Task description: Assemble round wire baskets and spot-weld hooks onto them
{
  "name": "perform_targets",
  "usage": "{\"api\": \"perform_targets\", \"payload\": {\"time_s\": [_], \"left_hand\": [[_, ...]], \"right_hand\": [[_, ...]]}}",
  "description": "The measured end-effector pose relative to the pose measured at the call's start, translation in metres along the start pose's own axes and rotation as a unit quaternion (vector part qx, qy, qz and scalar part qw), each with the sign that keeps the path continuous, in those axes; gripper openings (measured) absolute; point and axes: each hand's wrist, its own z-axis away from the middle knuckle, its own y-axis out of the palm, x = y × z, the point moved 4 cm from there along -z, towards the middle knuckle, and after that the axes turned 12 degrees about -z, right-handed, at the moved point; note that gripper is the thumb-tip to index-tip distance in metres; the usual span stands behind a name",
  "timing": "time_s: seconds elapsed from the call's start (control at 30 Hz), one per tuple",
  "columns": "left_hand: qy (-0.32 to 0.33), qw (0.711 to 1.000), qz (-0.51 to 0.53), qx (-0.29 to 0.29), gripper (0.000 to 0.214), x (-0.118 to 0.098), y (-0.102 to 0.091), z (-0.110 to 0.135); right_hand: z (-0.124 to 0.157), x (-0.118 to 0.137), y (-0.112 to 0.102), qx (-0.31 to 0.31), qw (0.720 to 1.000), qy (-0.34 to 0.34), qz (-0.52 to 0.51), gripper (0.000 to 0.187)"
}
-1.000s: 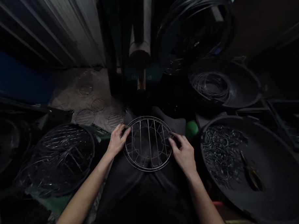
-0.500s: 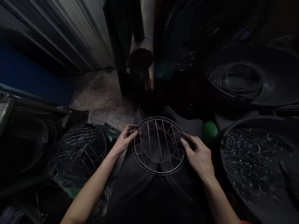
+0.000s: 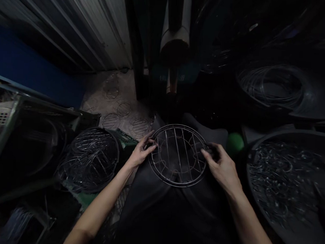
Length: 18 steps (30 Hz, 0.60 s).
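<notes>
Round wire rack [image 3: 178, 155] rests flat on the dark-clothed lap [image 3: 172, 207]. Left hand [image 3: 141, 152] pinches its left rim, fingers partly spread. Right hand [image 3: 222, 166] grips the right rim. Tub of stacked racks [image 3: 90, 158] lies left.

Very dim; faint light catches the corrugated wall [image 3: 101, 31] at upper left, edges bow outward, the right side sinks into blurred shadow.
</notes>
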Motion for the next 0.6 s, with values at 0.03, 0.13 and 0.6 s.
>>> {"api": "perform_targets", "payload": {"time_s": [0.03,0.13,0.6], "left_hand": [[0.005,1.000,-0.004,0.005,0.061,-0.002,0.000,0.002],[0.036,0.999,-0.031,-0.004,0.062,-0.011,-0.005,0.013],[0.182,0.926,-0.268,-0.194,0.067,-0.044,-0.014,0.030]], "right_hand": [[0.001,-0.003,-0.001,0.019,1.000,0.022,-0.006,0.041],[0.011,-0.003,-0.003,0.102,0.992,0.053,-0.055,0.039],[0.015,0.040,-0.003,0.132,0.898,-0.396,0.142,0.025]]}}
